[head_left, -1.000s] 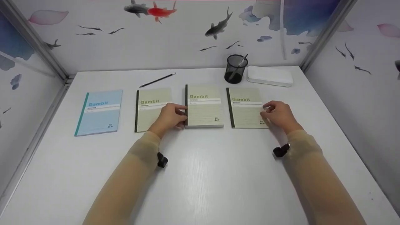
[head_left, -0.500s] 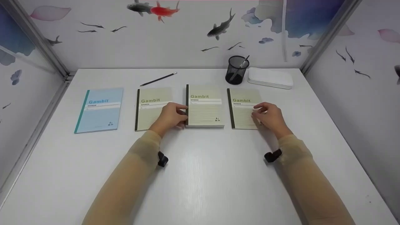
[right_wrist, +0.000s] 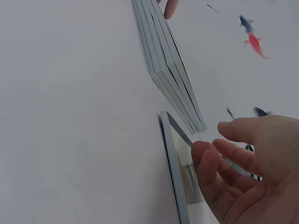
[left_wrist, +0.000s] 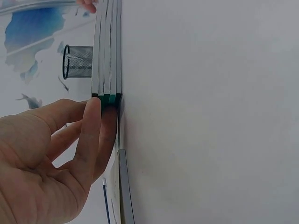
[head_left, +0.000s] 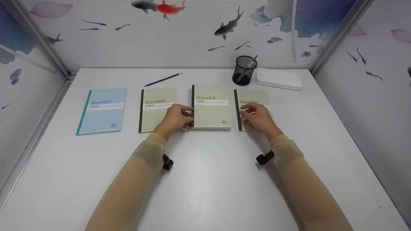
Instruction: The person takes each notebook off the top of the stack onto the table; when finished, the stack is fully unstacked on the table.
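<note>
A stack of several olive-beige notebooks [head_left: 212, 112] lies at mid-table in the head view, its page edges [left_wrist: 107, 46] seen side-on in the left wrist view. My left hand [head_left: 176, 117] touches its spine side with extended fingertips [left_wrist: 93, 112], partly covering a single olive notebook [head_left: 154, 118] to the left. Over another olive notebook [head_left: 257, 94] on the right hovers my right hand [head_left: 258, 117], fingers loosely bent and holding nothing. That hand hides much of the cover. In the right wrist view its fingertips [right_wrist: 203, 149] hang close over this notebook, pointing toward the stack.
A light-blue notebook [head_left: 102, 112] with a green spine lies at far left. Behind are a pencil [head_left: 163, 79], a black mesh pen cup [head_left: 244, 70] with a pen in it, and a white case [head_left: 278, 79]. Walls with painted fish enclose the table's back and sides.
My right hand has moved left across the right-hand notebook, from its right edge toward its spine. The left hand has stayed at the stack's spine. The notebooks have not moved.
</note>
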The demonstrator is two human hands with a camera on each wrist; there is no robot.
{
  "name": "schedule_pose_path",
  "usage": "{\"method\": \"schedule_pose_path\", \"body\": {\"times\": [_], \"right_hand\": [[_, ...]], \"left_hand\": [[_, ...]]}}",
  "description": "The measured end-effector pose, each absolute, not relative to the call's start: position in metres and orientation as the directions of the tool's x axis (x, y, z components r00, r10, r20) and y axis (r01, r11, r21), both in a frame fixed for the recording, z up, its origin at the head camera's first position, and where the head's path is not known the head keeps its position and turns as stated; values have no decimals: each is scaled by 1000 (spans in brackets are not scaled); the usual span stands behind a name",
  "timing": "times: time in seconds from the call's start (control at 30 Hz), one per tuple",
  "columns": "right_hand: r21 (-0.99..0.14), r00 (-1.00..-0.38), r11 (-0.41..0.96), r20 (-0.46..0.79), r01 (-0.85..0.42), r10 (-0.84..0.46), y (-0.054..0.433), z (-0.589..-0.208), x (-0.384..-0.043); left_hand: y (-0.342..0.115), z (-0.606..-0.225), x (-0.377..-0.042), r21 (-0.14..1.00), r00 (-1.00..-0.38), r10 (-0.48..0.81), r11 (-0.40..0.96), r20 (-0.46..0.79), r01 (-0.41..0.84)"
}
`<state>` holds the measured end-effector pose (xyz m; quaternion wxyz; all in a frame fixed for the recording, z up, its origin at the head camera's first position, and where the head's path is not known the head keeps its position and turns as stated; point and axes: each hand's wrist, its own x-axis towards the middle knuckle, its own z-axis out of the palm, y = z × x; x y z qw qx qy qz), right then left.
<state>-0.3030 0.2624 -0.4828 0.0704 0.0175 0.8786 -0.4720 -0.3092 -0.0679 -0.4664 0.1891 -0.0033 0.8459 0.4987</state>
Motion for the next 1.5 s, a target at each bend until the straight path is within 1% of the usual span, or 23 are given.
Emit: {"method": "schedule_pose_path", "body": {"times": [0.23, 0.5, 0.63, 0.8, 1.0, 1.23, 1.5], "right_hand": [[-842, -985, 526, -167, 119, -45, 236, -476, -315], [-841, -979, 527, -188, 122, -74, 225, -479, -324], [-858, -978, 498, -191, 126, -82, 222, -482, -326], [-876, -976, 462, -200, 139, -85, 221, -485, -327], [-877, -971, 458, -216, 147, -102, 224, -487, -332], [-898, -954, 393, -269, 197, -136, 227, -486, -337], [-869, -956, 458, -268, 187, -117, 232, -485, -334]], "left_hand": [[-68, -464, -309, 850, -930, 184, 490, -320, -195], [-67, -465, -306, 855, -933, 192, 487, -303, -178], [-68, -465, -304, 850, -939, 190, 503, -287, -158], [-68, -467, -305, 849, -940, 178, 501, -291, -168], [-70, -468, -306, 857, -939, 171, 480, -298, -185], [-74, -466, -306, 878, -935, 168, 428, -312, -216], [-72, -470, -310, 865, -934, 190, 466, -303, -186]]}}
